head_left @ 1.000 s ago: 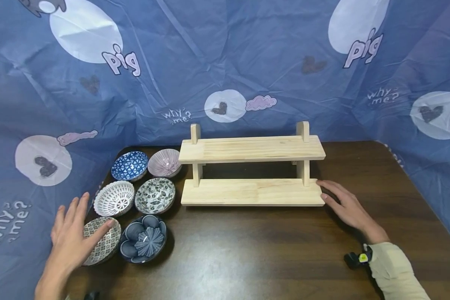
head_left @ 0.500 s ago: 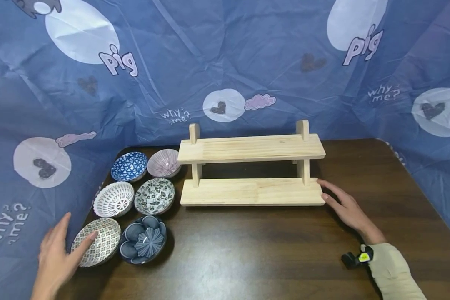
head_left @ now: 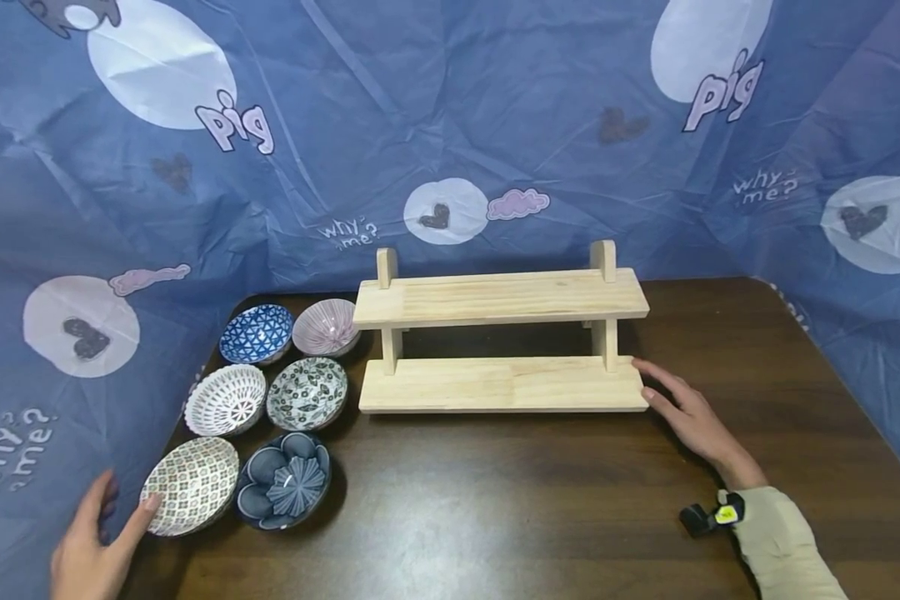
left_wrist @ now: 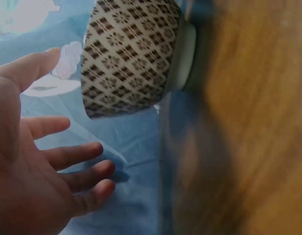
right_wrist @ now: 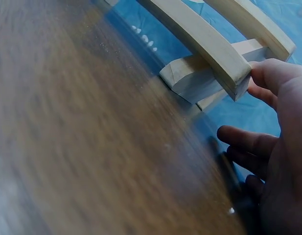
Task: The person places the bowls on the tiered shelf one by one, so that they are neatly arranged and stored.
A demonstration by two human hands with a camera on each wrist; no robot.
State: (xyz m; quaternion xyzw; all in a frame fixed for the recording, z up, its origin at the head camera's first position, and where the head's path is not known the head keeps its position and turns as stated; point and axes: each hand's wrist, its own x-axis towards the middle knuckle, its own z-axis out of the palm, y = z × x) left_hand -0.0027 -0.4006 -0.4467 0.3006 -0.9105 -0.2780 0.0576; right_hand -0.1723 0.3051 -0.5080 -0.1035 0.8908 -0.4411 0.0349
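Note:
My left hand (head_left: 90, 537) is at the lower left with fingers spread and thumb tip right at the rim of a bowl with a small brown-grey lattice pattern (head_left: 191, 487). In the left wrist view this bowl (left_wrist: 133, 56) shows its patterned outer wall and pale foot, and the left hand (left_wrist: 43, 161) holds nothing. My right hand (head_left: 697, 421) rests at the right end of a two-tier wooden shelf (head_left: 502, 385). Thumb and forefinger touch the end of its lower board (right_wrist: 204, 44); the other fingers of the right hand (right_wrist: 283, 132) hang loosely.
Beside the lattice bowl stands a dark blue flower-shaped bowl (head_left: 285, 482). Behind are a white fluted bowl (head_left: 227, 400), a green-leaf bowl (head_left: 307, 393), a blue triangle-patterned bowl (head_left: 257, 333) and a pinkish striped bowl (head_left: 326, 327). A blue printed cloth (head_left: 450, 125) surrounds the brown table (head_left: 480, 492).
My left hand has drawn back and down from over the lattice bowl to its near left side, uncovering it. My right hand has stayed at the shelf's end.

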